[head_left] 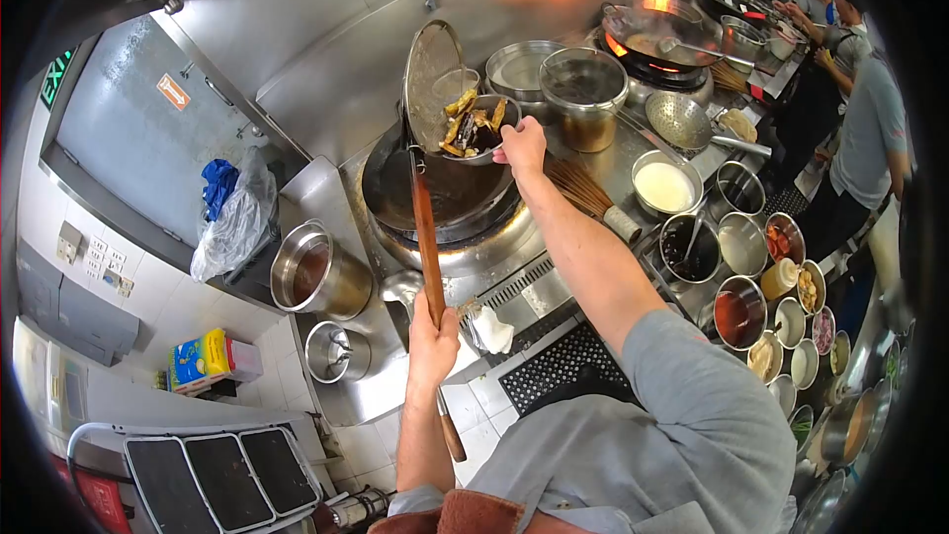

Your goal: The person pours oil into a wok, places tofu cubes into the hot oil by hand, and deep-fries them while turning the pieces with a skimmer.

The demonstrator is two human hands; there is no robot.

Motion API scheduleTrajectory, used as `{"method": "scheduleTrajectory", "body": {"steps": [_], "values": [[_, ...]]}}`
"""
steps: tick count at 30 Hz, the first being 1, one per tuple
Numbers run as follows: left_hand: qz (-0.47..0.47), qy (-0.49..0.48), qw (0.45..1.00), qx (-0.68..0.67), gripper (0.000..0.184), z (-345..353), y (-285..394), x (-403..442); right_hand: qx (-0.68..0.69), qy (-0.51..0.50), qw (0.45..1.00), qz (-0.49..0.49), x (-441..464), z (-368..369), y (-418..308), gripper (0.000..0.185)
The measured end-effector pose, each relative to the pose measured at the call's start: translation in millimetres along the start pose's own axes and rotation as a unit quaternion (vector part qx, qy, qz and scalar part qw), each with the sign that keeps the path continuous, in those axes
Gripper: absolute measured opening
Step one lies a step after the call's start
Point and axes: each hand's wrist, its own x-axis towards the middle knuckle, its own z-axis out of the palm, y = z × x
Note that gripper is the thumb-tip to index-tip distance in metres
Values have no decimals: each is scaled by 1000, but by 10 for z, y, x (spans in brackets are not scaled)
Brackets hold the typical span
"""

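My left hand [432, 341] is closed around the long wooden handle [426, 237] of a mesh strainer [429, 69]. The strainer's round head is tipped up on edge above a large wok [384, 183]. Another thin handle with a wooden end [452, 438] sticks out below this hand; whether I grip it too, I cannot tell. My right hand [522, 148] pinches the rim of a metal bowl [480, 158], tilted beside the strainer over the wok. Browned, yellowish food pieces [465, 127] lie in the bowl, perhaps fried eggplant.
Pots [583, 99] stand behind the wok. Another wok [647, 44] steams near flames. A perforated ladle [678, 121], bamboo brush [583, 188] and white liquid bowl [664, 186] are rightward, beside several seasoning containers [739, 311]. A tall pot [321, 272] stands left. Co-workers [870, 129] stand far right.
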Motion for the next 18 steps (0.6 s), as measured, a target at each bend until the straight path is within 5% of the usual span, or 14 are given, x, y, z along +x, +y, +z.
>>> {"method": "scheduleTrajectory", "body": {"steps": [2,7,9,15,18], "values": [[108,28,987,118,26,-75,-55,35,32,8,999,13,7,-5,82,15],[114,28,987,112,36,-256,59,88,94,23,995,-9,-82,-70,153,19],[24,-5,995,-99,26,-253,289,38,95,27,995,-10,-153,-119,173,19],[-34,-23,962,-272,24,-342,204,148,170,21,985,5,-608,-814,112,15],[-82,-144,872,-460,18,-503,-167,420,213,37,976,16,-1087,-1638,-68,14]]}}
